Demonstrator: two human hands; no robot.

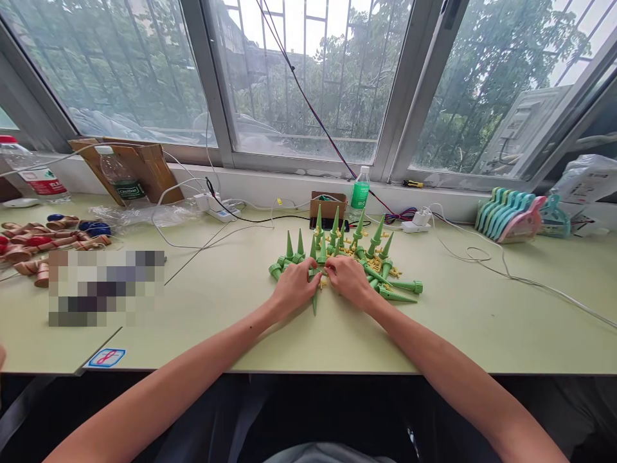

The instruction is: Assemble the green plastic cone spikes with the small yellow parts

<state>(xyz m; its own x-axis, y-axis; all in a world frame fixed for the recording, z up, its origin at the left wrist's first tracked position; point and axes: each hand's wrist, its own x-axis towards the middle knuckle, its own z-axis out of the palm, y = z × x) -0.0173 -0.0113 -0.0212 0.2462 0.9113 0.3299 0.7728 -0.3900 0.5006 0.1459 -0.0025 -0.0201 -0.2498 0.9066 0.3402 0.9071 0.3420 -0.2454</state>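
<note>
My left hand (295, 284) is closed around a green plastic spike (315, 303), whose pointed end sticks out below the fingers toward me. Close beside it, my right hand (348, 278) has its thumb and fingers pinched together; what lies between them is too small to make out. A small yellow plastic piece (323, 283) shows between the two hands. Just beyond them stand several upright green spikes (376, 238) with round caps as bases. More green spikes (398, 296) lie on their sides by my right wrist. Small yellow pieces (375, 263) are heaped among the spikes.
A small cardboard box (328, 203) and a green-labelled bottle (360, 190) stand behind the spikes. White cables (482, 254) and power strips (222, 209) lie along the back. Hangers (511, 215) are at right, wooden pieces (43, 241) at left, on the pale green table (193, 328).
</note>
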